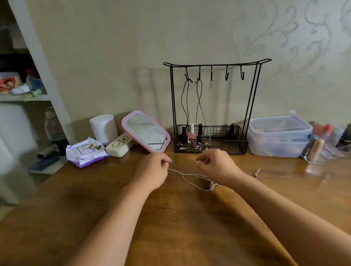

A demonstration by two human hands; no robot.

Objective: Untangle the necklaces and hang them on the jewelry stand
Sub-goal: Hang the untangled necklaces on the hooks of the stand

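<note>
Chains [194,178] lie tangled on the worktop [173,222], between and just under the two hands, in front of the stand [213,103]. Left hand [154,171]: fingers curled, tips pinching one end of a chain at its right edge. Right hand [217,165]: fingers curled inward with thumb near forefinger; cannot tell whether it pinches anything, the view is too blurred. One loop of chain runs under the right wrist, and a small clasp end [256,172] shows on the worktop just right of that wrist.

Stand is black wire, upright against the wall, five hooks on the top bar. Two dark cord necklaces [191,104] hang from the first and second hooks from the left; a thin pale chain [210,95] hangs from the third. Other two hooks bare. Polish bottles [191,132] stand in the stand's basket base.

Left of the stand: pink-rimmed mirror [146,132] tilted, cream case [119,146], wipes pack [84,153], white cylinder [104,128]. Right of it: clear lidded box [278,137], then small bottles, blurred.
</note>
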